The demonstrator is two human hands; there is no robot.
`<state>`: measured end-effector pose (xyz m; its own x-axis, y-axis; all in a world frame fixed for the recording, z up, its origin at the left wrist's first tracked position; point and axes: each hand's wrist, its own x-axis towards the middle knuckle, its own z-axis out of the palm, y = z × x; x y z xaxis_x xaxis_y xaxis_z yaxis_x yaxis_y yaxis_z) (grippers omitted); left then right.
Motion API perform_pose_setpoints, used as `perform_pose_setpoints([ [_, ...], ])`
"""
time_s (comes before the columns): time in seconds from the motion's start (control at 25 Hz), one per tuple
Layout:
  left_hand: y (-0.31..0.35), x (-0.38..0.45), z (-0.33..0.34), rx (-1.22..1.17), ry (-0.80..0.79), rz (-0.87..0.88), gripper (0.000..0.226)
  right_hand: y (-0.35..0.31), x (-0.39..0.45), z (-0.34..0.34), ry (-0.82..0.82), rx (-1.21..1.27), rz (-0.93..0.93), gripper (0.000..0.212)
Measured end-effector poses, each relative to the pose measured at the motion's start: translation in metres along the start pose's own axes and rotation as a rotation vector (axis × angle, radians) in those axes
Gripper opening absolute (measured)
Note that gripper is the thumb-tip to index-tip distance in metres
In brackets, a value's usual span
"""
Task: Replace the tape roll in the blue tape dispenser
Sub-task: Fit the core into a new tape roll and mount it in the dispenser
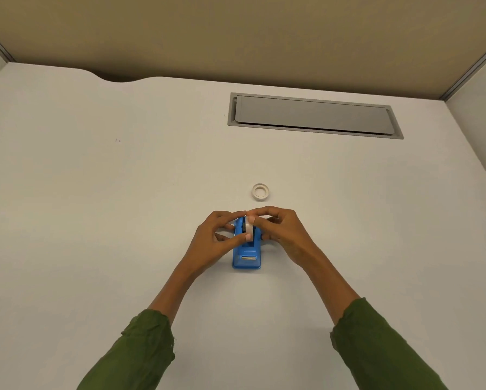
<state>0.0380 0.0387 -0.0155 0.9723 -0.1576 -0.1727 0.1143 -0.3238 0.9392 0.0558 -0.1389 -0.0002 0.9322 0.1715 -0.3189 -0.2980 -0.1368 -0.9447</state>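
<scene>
1. The blue tape dispenser [247, 254] is standing at lower centre of the frame, steel cutter facing the viewer.
2. The left hand [218, 237] and right hand [282, 230] are both pinching the white tape roll [249, 229] in its cradle.
3. A bare white ring [260, 191] is lying just above.

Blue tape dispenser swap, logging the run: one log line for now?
blue plastic tape dispenser on desk | white tape roll in dispenser | left hand, right hand pinch roll

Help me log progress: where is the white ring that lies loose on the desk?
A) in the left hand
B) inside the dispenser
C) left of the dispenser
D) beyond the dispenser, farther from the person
D: the white ring lies flat on the desk beyond the blue tape dispenser, touching neither hand.
</scene>
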Motion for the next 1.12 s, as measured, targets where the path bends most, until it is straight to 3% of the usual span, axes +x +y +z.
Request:
perform_pose_setpoints([
  [0.12,0.001,0.001,0.001,0.006,0.009,0.01,0.043,0.003,-0.004,-0.005,-0.087,-0.031,-0.006,0.026],
  [0.36,0.0,-0.001,0.001,-0.006,-0.013,0.025,0.05,0.004,0.001,0.006,0.073,0.038,0.007,0.006],
  [0.52,0.001,-0.001,0.001,0.012,-0.01,0.018,0.046,0.002,0.005,0.008,0.133,0.027,0.005,0.007],
  [0.8,0.002,0.0,0.001,-0.001,0.03,-0.001,0.043,0.007,-0.007,-0.002,-0.048,0.056,-0.043,0.024],
  [1.12,-0.001,-0.001,0.001,0.013,-0.007,0.014,0.056,0.007,0.003,0.008,0.102,0.065,0.008,0.01],
])
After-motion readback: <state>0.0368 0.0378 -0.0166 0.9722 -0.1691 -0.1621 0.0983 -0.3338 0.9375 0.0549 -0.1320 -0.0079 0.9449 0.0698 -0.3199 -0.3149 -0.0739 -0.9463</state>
